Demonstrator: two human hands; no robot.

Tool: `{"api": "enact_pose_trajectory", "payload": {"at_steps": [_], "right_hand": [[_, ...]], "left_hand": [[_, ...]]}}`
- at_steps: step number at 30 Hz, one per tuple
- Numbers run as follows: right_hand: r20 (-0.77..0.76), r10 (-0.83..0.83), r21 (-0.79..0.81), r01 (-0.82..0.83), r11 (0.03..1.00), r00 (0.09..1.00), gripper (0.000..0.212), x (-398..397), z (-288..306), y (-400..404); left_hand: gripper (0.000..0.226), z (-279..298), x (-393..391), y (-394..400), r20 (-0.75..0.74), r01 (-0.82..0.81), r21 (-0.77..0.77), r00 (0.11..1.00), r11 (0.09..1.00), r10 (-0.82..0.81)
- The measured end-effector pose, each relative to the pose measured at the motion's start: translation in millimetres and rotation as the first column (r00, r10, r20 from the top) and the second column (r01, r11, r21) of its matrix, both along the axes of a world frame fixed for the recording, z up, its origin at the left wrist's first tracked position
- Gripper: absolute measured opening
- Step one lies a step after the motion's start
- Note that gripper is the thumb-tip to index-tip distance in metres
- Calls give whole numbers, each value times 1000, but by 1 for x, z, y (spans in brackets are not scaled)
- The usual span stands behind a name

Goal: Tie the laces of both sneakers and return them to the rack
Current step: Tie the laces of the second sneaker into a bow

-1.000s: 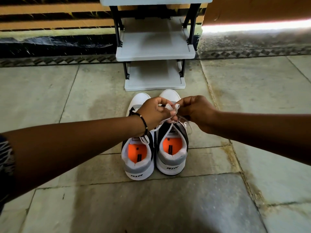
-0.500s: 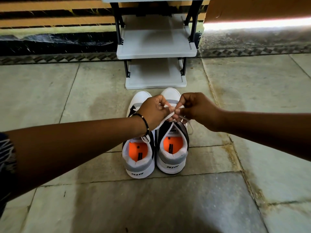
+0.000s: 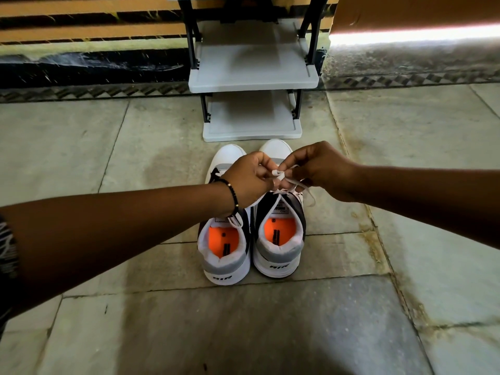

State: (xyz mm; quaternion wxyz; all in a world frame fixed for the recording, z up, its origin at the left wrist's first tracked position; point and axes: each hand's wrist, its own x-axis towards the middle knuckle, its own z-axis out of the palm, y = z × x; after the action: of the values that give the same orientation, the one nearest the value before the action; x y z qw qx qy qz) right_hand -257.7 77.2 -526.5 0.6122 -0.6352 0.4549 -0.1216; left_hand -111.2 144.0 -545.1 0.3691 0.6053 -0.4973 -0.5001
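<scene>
Two white, grey and black sneakers with orange insoles stand side by side on the floor, heels toward me: the left sneaker [image 3: 226, 255] and the right sneaker [image 3: 280, 239]. Both hands meet above the right sneaker's tongue. My left hand [image 3: 249, 182] pinches a white lace [image 3: 278, 173] end, and my right hand [image 3: 316, 169] grips the other strand, which trails down the shoe's right side. The left sneaker's laces are mostly hidden under my left wrist. The grey shoe rack [image 3: 253, 77] stands just beyond the toes.
Stone floor tiles [image 3: 135, 158] spread all around the shoes. The rack has bare grey shelves and black posts, against a dark skirting and striped wall. A bright strip of light [image 3: 414, 36] lies at the back right.
My hands have drawn slightly apart over the right sneaker, with the lace pulled between them. The sneakers have not moved.
</scene>
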Motion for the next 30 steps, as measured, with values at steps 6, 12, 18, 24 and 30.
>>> {"api": "enact_pose_trajectory", "payload": {"at_steps": [6,12,18,24,30], "right_hand": [[-124,138,-267,-167,949,983,18,-1,0,3],[-370,227,-587,-416,694,901,21,0,10,0],[-437,257,-627,-496,600,862,10,3,10,-1],[-528,332,-656,-624,425,782,11,6,14,-7],[-634,275,-546,-670,502,723,12,14,16,1]], "left_hand": [[16,-5,6,-5,-34,30,171,999,985,-24],[14,-11,8,-6,-191,-24,201,979,979,64],[19,-13,9,-8,-338,-24,263,934,964,115],[17,-10,11,-7,-339,-43,292,929,955,146],[28,-2,7,-5,26,76,149,996,986,-81]]}}
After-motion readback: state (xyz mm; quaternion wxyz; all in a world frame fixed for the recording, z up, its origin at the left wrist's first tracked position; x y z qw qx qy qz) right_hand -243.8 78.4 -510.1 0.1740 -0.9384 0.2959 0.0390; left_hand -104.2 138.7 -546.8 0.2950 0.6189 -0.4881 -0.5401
